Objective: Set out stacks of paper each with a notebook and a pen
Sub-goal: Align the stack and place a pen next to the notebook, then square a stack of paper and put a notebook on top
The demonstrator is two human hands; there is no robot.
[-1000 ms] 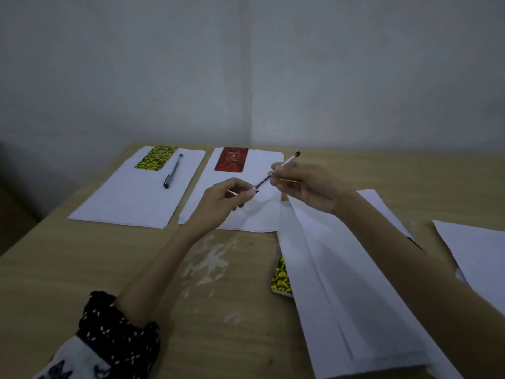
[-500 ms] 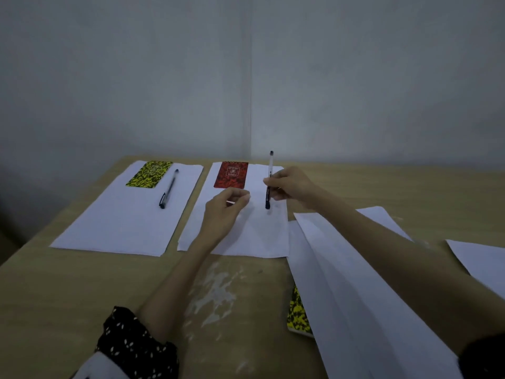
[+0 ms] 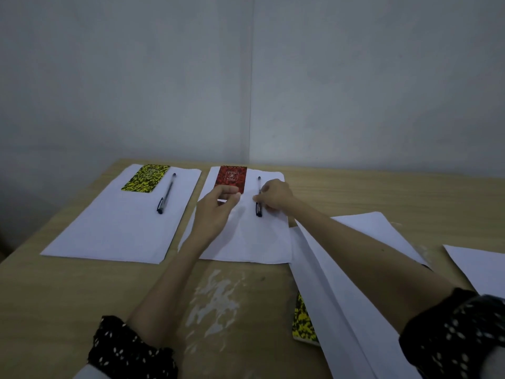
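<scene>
Two paper stacks lie side by side at the back of the wooden table. The left stack (image 3: pixel 117 222) carries a yellow-black notebook (image 3: pixel 146 178) and a pen (image 3: pixel 166 194). On the middle stack (image 3: pixel 246 239) sits a red notebook (image 3: pixel 231 177). To its right, my right hand (image 3: pixel 274 196) pinches a second pen (image 3: pixel 258 207), which lies along the paper with its dark end toward me. My left hand (image 3: pixel 216 212) hovers over the middle stack just below the red notebook, its fingers loosely curled and nothing visible in them.
Loose white sheets (image 3: pixel 355 283) lie askew under my right forearm, partly covering another yellow-black notebook (image 3: pixel 302 321). One more sheet (image 3: pixel 481 269) shows at the right edge. The table (image 3: pixel 82 296) meets a grey wall at the back and ends at the left.
My right hand carried the pen from mid-air down onto the middle stack beside the red notebook. My left hand let go of the pen's end and now hovers by the notebook.
</scene>
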